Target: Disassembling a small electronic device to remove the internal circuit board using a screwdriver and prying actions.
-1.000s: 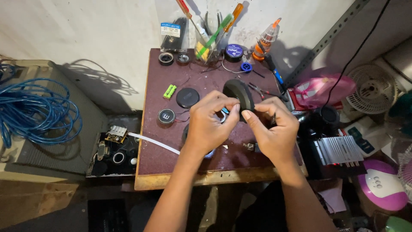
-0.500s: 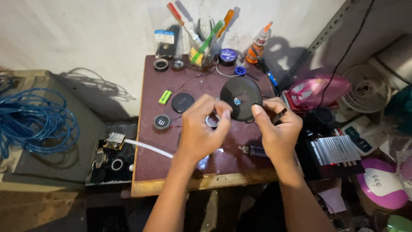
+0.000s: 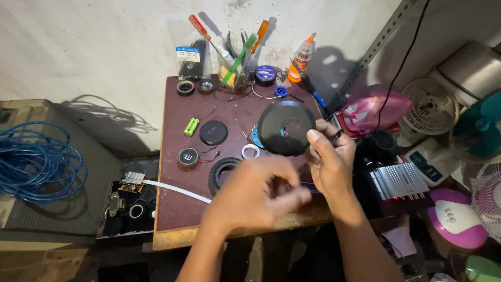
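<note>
Black disc (image 3: 286,128), tilted above the table (image 3: 172,209), is pinched at its right edge by right hand (image 3: 330,159); appears light, stiff, best held at the rim. Left hand (image 3: 261,190) blurred, grip unclear.

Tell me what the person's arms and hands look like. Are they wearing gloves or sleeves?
No gloves and no sleeves show. Both forearms are bare all the way to the bottom edge of the picture. The left hand looks smeared and blurry, so its fingers are hard to make out. The right hand is sharper: it has a dark ring on one finger and a short, pale thumbnail. No watch or bracelet shows on either wrist.
</note>
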